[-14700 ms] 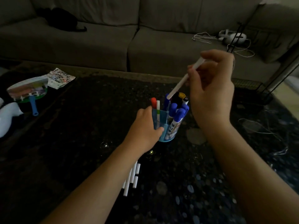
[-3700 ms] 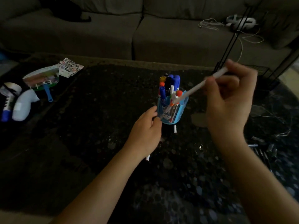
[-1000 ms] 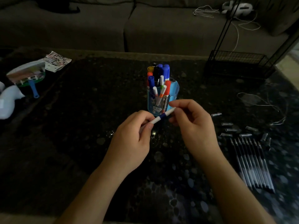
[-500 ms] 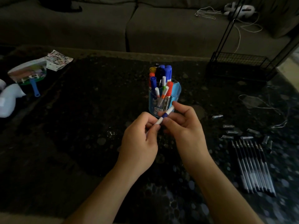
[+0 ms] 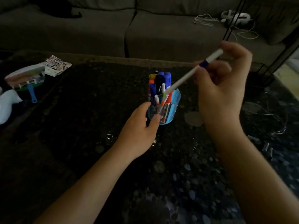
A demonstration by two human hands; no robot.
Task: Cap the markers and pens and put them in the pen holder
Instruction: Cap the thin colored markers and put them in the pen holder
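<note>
A blue pen holder (image 5: 175, 102) stands mid-table, filled with several capped markers (image 5: 163, 81) in blue, orange, yellow and black. My right hand (image 5: 224, 88) is raised to the right of it and pinches a thin white marker with a blue band (image 5: 191, 75) near its upper end. The marker slants down to the left, its lower end at the holder's rim. My left hand (image 5: 139, 131) grips the holder's near left side with thumb and fingers.
The dark speckled table (image 5: 80, 126) carries a green-rimmed packet (image 5: 25, 76), a printed sheet (image 5: 56, 65) and a white object (image 5: 8, 104) at far left. Small clear caps (image 5: 267, 147) and thin wire (image 5: 271, 117) lie at right. A grey sofa (image 5: 113, 29) stands behind.
Both hands held the white marker together in front of the holder. Now my right hand has lifted it up and right, angled into the holder, and my left hand has moved onto the holder.
</note>
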